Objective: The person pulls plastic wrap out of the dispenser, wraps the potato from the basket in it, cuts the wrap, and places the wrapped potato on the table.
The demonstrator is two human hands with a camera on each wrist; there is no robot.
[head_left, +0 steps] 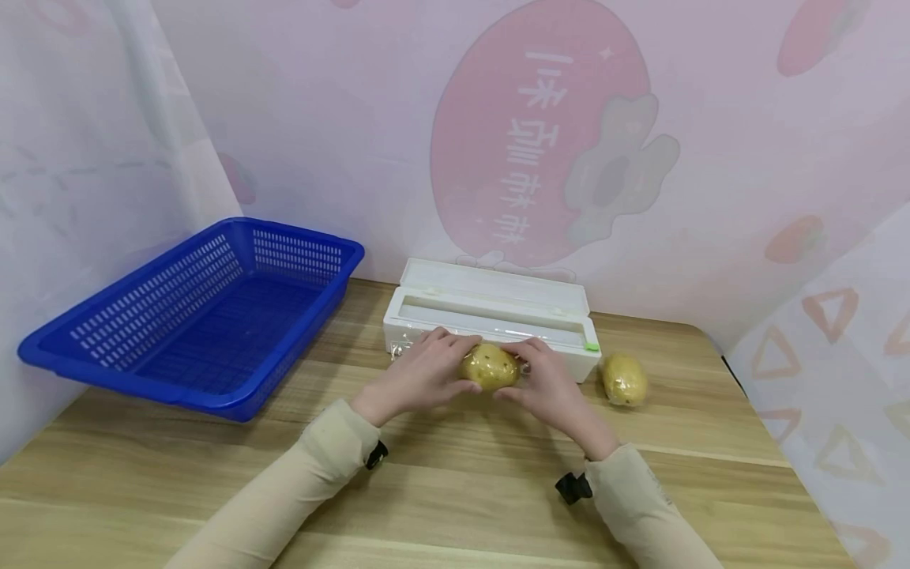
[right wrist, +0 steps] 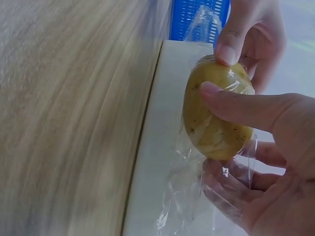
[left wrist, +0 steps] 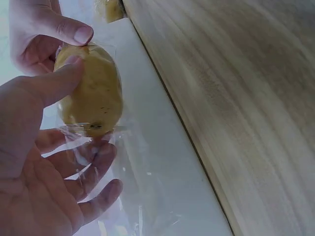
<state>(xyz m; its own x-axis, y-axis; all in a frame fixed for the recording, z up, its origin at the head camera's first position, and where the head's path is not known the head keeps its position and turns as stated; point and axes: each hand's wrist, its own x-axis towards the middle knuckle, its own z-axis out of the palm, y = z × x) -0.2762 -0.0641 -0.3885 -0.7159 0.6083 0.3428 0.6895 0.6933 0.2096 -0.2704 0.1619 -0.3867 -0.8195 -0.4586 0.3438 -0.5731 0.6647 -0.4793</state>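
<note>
Potato point(head_left: 490, 366), in clear film point(right wrist: 170, 206), is held in front of the white box point(head_left: 490, 276), its long axis roughly along the box's length. Left hand point(head_left: 426, 367) grips the end toward the box's left, right hand point(head_left: 546, 379) the other, so neither is nearer; both thumbs press on it. Whether it touches the box, I cannot surely tell. Second potato point(head_left: 624, 379) rests just beside the box's right end.

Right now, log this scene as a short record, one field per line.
Left hand: holds the nearer potato
Right hand: holds the same potato
Film: clear, around that potato, loose at its ends
White box: behind the hands, lid open
Second potato: right of the box
Blue basket: left
Table: wood-grained
</note>
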